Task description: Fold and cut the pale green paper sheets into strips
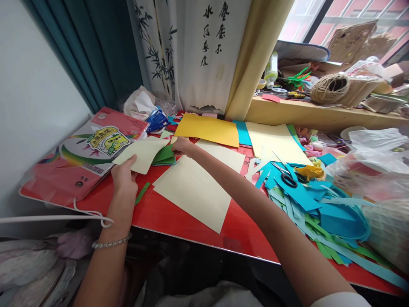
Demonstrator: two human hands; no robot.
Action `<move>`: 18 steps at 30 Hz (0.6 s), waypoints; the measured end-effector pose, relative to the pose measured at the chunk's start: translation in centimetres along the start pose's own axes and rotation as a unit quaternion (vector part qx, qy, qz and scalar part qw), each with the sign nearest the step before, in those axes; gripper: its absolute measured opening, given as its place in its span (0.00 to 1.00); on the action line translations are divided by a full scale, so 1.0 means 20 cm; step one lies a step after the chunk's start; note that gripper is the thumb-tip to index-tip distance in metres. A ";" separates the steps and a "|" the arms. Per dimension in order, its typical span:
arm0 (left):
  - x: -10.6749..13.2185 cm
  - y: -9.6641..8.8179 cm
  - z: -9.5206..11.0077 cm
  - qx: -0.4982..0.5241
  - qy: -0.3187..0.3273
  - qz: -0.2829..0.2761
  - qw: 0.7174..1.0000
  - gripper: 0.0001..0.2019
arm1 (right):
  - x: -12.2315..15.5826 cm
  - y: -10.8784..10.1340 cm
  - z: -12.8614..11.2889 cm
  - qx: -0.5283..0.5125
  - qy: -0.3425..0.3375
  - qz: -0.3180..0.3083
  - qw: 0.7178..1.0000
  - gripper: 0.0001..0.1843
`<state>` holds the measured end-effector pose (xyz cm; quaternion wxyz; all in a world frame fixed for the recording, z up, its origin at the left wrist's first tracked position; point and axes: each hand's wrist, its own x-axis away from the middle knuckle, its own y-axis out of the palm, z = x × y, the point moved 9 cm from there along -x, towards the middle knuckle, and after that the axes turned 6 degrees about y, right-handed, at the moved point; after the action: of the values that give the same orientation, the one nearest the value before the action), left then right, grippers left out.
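Note:
My left hand [125, 170] is closed on a cream sheet of paper [143, 154], thumb on top, holding it above the red table. Across from it, my right hand [182, 146] has its fingers curled at the right edge of some green paper [164, 156]; its fingertips are partly hidden. The green paper lies on a small stack with blue edges, partly under the cream sheet. Larger cream sheets [201, 187] lie below my right forearm. A narrow green strip [142, 193] rests near my left wrist.
A red paper packet [79, 157] lies at the left, with a white cord [92, 212] by it. Yellow card [207, 130] is at the back. Scissors [289, 179] sit among blue and green paper scraps [306, 196] at the right. Twine [329, 88] stands on the windowsill.

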<state>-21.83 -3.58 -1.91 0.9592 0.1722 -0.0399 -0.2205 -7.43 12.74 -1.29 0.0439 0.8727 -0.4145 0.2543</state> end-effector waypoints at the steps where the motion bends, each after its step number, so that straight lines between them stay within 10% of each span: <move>1: 0.00 0.00 0.00 -0.002 -0.001 0.000 1.000 0.15 | 0.00 -0.01 0.01 0.027 -0.001 0.004 1.000 0.18; 12: 0.01 0.02 -0.01 -0.034 -0.012 -0.025 0.999 0.13 | 0.17 -0.07 -0.15 0.226 -0.137 0.132 0.956 0.06; 18: 0.01 0.05 -0.01 -0.048 -0.011 -0.047 0.998 0.13 | 0.19 -0.13 -0.08 0.211 -0.090 0.079 0.970 0.16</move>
<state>-21.31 -2.77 -1.75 0.9543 0.1255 -0.0318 -0.2694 -4.03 12.19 2.26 -0.1989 0.8461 -0.4212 0.2591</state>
